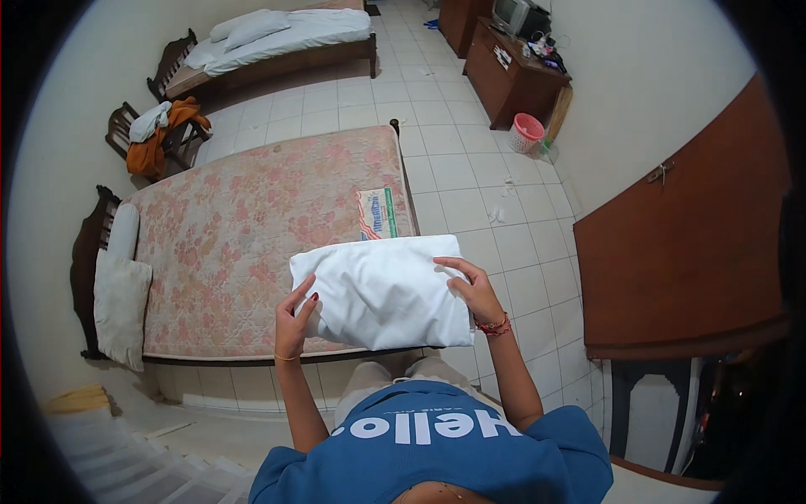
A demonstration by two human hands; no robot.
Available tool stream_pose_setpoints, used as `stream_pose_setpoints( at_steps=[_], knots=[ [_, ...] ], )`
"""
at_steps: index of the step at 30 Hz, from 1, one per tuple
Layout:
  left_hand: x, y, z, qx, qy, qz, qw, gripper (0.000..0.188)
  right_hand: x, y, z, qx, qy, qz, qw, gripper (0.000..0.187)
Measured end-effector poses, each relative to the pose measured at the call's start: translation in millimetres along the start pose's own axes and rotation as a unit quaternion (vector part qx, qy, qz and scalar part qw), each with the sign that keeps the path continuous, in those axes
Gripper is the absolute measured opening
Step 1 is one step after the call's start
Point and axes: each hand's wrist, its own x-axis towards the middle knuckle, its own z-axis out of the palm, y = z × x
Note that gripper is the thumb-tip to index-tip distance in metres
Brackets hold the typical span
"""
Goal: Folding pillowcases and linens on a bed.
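Observation:
In front of my body I hold a folded white sheet [382, 290], a thick rectangle with soft wrinkles across its top. My left hand [294, 319] grips its left edge, thumb and finger on the upper face and the other fingers hidden beneath. On the opposite side my right hand [477, 292] clasps the right edge, thumb and forefinger on top. Under and beyond the sheet lies a bare mattress [227, 244] with a faded pink floral cover, on a dark wooden bed frame.
Two white pillows, one a flat pillow [122, 307], lie by the headboard. A chair with orange cloth [155, 151] stands between this bed and a second bed [294, 34]. To the right are a wooden cabinet [512, 80], a pink basket [525, 133] and a brown door [680, 244].

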Motion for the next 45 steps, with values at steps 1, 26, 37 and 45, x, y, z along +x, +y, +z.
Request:
stream_pose_setpoints(
  at_steps=[1,26,37,45],
  knots=[
    [4,1,6,0.004,-0.006,0.003,1.000,0.039,-3,1,-4,0.004,0.006,0.001,1.000,0.040],
    [42,5,158,-0.022,-0.062,0.033,0.997,0.039,2,-2,-161,0.037,0.065,-0.045,0.996,0.043],
    [53,-20,320,0.010,0.023,0.014,1.000,0.038,34,24,-321,0.020,-0.019,0.033,0.999,0.035],
    [76,-2,372,0.011,0.048,-0.011,0.999,0.038,52,30,-365,0.040,-0.020,-0.008,0.999,0.038]
  ],
)
